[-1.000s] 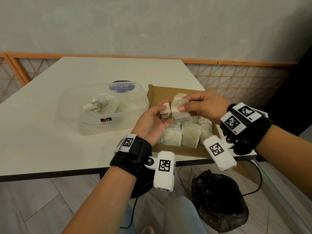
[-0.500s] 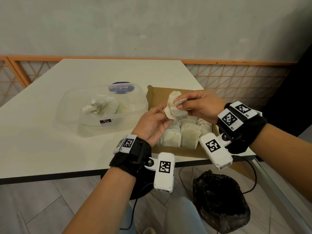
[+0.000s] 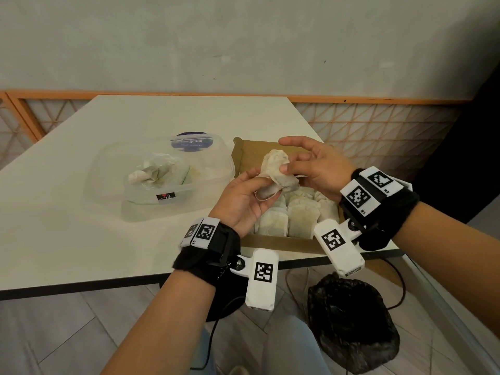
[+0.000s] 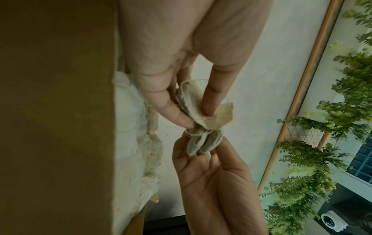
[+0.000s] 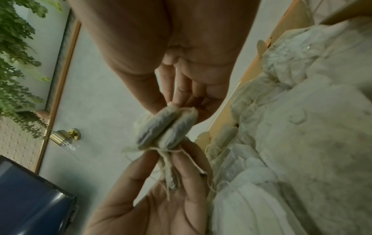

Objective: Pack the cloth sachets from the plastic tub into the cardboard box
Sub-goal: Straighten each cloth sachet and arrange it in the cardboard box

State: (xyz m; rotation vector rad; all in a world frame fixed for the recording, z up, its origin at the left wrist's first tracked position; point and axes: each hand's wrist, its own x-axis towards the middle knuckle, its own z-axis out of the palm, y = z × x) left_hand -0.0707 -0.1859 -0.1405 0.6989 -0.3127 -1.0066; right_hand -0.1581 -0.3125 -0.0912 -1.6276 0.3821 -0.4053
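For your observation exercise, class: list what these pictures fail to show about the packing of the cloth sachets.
- Head view: both hands cover the far rows of the brown cardboard box, so the number of packed sachets is hidden.
- Head view: the cloudy clear plastic tub blurs its crumpled contents; how many remain is unclear.
- Wrist views: the held pale cloth sachets look like two; strings and fingers hide any knot.
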